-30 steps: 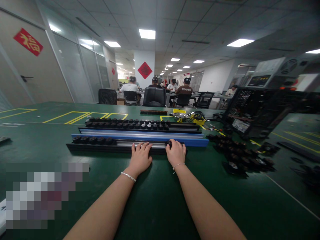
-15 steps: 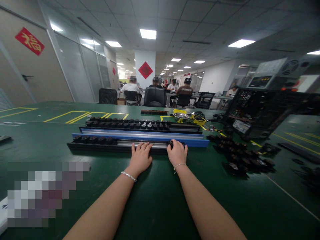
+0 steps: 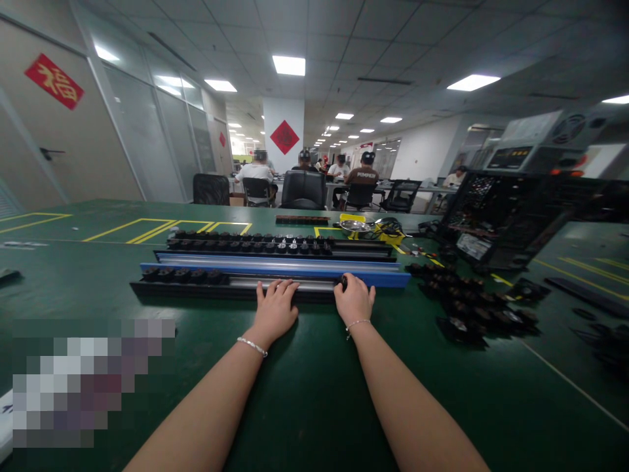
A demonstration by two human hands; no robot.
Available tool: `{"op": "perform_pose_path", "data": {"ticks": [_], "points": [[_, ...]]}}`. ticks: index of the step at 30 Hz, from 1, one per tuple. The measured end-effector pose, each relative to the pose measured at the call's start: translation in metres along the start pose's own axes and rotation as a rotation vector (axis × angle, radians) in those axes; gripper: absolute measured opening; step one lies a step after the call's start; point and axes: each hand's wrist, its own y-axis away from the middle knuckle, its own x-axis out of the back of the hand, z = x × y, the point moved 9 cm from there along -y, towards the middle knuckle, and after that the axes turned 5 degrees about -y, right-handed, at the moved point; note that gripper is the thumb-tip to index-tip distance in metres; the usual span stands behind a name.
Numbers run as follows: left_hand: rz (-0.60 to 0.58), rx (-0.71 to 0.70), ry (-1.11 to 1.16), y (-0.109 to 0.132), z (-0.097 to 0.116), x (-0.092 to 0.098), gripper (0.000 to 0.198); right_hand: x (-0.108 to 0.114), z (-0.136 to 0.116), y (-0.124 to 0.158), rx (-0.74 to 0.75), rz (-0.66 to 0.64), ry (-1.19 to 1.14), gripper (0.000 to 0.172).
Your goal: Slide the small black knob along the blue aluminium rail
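Right now, nearest along the green surface (image 3: pixel 314 387), the left hand (image 3: pixel 276 307) lies palm down, fingers slightly spread over a long black rail with a silvery channel (image 3: pixel 177 290); whether it grips or merely rests, one cannot tell. And the right hand (image 3: pixel 354 303), that's near the rail's right end, fingers curled around a small black piece (image 3: pixel 344 282), mostly covered by the hand. Look to the rail's left end: a row of dark, blocky pieces (image 3: pixel 189 276) sits there, with bare channel between them and the left hand. Off to the right, well apart from the hands, a loose heap of black parts (image 3: pixel 469 298)! Just behind the near rail runs a long blue rail (image 3: pixel 383 279), and behind that another black rail (image 3: pixel 363 251) carrying many dark pieces. Farther on, a round metal dish (image 3: pixel 356 227) by bright yellow items; beyond, several people seated at desks.
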Motion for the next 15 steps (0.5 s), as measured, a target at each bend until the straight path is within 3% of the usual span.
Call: {"op": "perform_pose_path", "data": {"ticks": [15], "points": [[-0.022, 0.037, 0.010, -0.0008, -0.0043, -0.0010, 0.051, 0.0091, 0.0106, -0.0025, -0.032, 0.041, 0.003, 0.035]]}}
